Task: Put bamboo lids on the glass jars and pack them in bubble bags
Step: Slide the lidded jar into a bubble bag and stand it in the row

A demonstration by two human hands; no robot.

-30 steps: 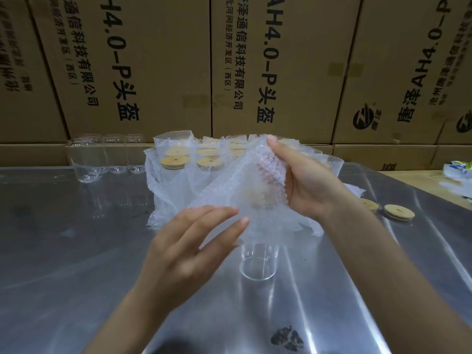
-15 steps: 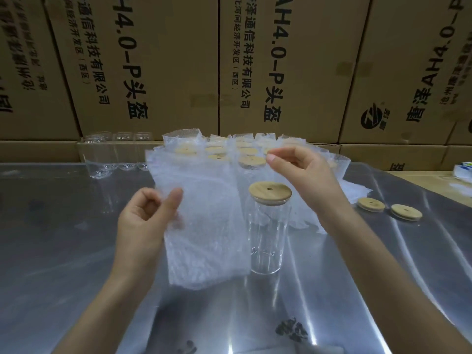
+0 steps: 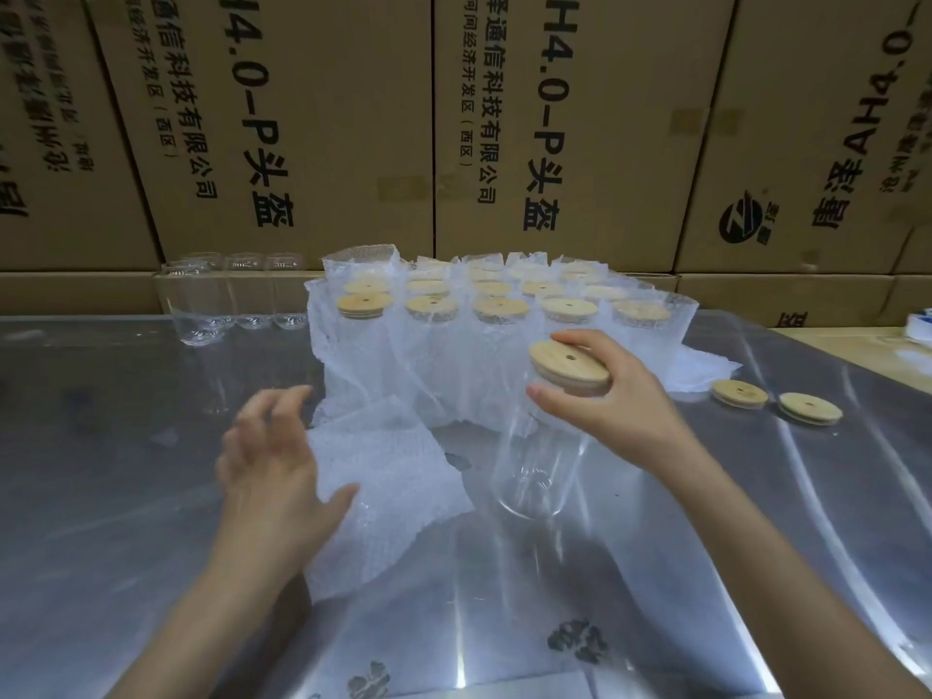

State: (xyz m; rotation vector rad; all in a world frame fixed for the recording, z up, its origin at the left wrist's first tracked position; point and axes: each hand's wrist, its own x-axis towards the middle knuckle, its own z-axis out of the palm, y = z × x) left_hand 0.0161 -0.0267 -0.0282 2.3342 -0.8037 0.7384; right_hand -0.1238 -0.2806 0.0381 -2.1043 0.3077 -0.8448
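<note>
A clear glass jar (image 3: 534,466) with a round bamboo lid (image 3: 567,368) is tilted, lid toward the right. My right hand (image 3: 620,411) grips it just under the lid, fingers and thumb around the rim. Left of it a flat bubble bag (image 3: 398,491) slants over the steel table (image 3: 126,496). My left hand (image 3: 272,476) holds the bag at its left edge with the thumb lying over it; the fingers are spread and blurred. The bag and the jar are apart, the jar's base near the bag's right edge.
Several lidded jars in bubble bags (image 3: 504,315) stand in rows behind. Empty glass jars (image 3: 227,300) stand at the back left. Two loose bamboo lids (image 3: 739,393) (image 3: 809,408) lie at the right. Cardboard boxes (image 3: 323,118) wall the back.
My right hand let go of the bag, took the lidded jar under its lid and tilted it up. My left hand lowered the bag toward the table.
</note>
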